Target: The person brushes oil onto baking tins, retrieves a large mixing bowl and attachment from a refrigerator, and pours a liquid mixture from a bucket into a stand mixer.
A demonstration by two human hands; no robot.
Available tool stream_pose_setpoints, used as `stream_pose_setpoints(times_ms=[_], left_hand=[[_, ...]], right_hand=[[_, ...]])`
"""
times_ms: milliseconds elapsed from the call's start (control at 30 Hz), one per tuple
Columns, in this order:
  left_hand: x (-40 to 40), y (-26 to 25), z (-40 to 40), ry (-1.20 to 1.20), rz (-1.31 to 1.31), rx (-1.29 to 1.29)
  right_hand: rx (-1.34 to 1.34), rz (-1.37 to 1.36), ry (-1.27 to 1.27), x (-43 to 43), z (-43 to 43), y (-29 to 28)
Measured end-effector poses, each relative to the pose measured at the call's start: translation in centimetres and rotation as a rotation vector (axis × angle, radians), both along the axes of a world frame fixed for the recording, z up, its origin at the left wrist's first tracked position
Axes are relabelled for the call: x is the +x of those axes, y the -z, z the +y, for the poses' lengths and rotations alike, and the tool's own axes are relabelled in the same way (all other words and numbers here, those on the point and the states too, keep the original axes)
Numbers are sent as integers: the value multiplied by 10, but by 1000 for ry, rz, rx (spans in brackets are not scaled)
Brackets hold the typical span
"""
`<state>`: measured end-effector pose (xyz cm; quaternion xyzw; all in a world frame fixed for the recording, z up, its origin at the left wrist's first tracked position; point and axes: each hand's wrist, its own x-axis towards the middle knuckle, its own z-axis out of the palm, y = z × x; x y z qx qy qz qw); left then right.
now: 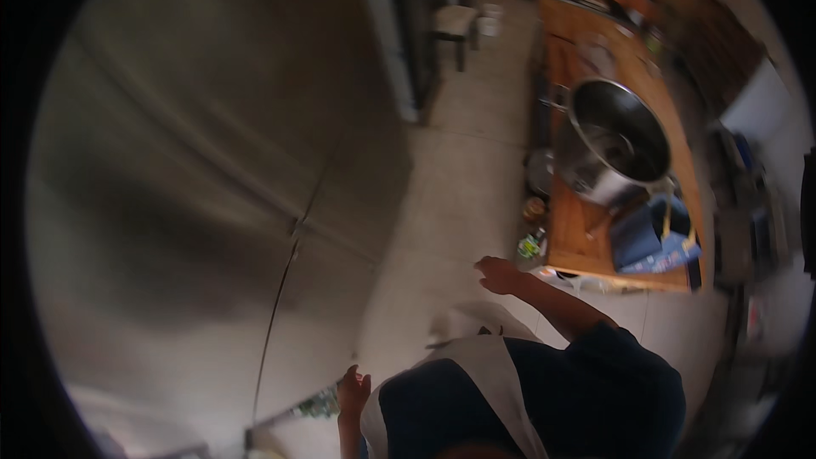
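My right hand hangs over the floor, close to the near left corner of a wooden table. It holds nothing, and its thumb stands apart from the fingers. Lower down, my left hand is near the lower edge of a large stainless-steel cabinet with doors. That hand also appears bare, its fingers apart, touching nothing that I can see. A big metal stockpot without a lid stands on the table. Beside it lies a blue bag with yellow handles.
Between cabinet and table runs a pale tiled floor. A stool stands at its far end. Jars and packets sit on a lower shelf along the table's left side, including a green packet. The right side is blurred.
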<state>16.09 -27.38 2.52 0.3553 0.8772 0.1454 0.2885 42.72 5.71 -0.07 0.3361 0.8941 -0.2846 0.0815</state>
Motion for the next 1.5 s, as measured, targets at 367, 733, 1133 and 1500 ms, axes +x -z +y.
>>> stream_pose_setpoints(times_ms=[367,733,1133,1500], left_hand=[[-22,2,322,899,66,135],[31,-27,508,1144,-239,368],[41,-30,622,1412,-279,232],[50,-19,616,1262,-255,-8]], right_hand=[[200,340,674,70,15,-69],[933,421,1164,168,140,-201],[295,-181,1189,262,289,-138],[-335,-444,711,257,349,-90]])
